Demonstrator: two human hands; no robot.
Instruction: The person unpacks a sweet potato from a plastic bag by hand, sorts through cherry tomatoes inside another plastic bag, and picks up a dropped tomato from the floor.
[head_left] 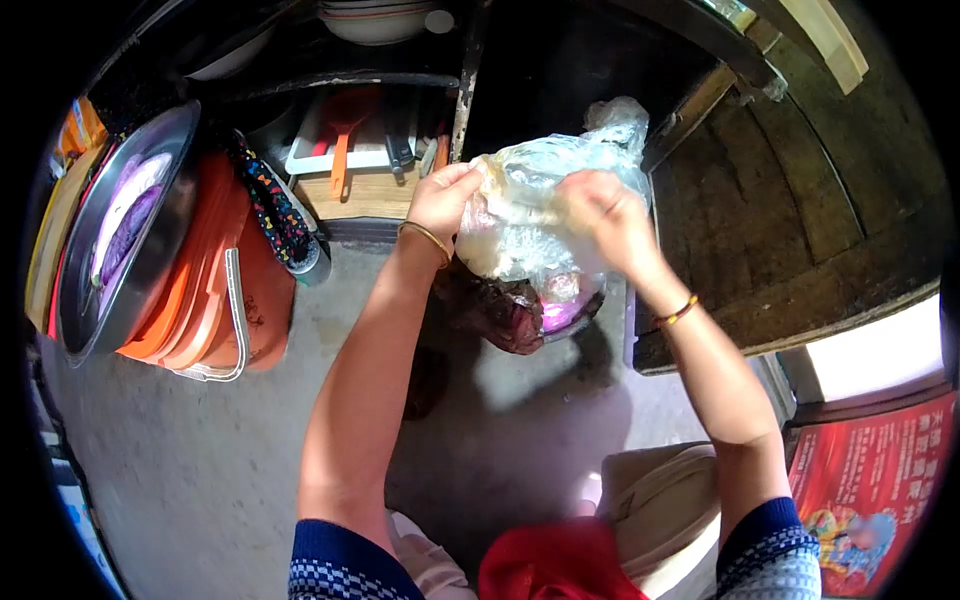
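A crumpled clear plastic bag (530, 235) hangs between my two hands in the middle of the view, bright with sunlight. My left hand (447, 203) pinches its upper left edge, thumb on top. Over the bag's right part is my right hand (612, 218), its fingers curled and smeared by motion; whether they grip the plastic is too blurred to tell. Below the bag, a dark brownish-red bundle (505, 318) and a bright pink-purple patch show near the floor. What the bag holds, if anything, cannot be made out.
An orange bucket (255, 310) and a tilted metal basin (175, 215) with purple and white things stand at the left. Behind are a shelf with stacked bowls (375, 28) and a white tray (365, 155). A wooden door (790, 190) and a red poster (875, 480) are right.
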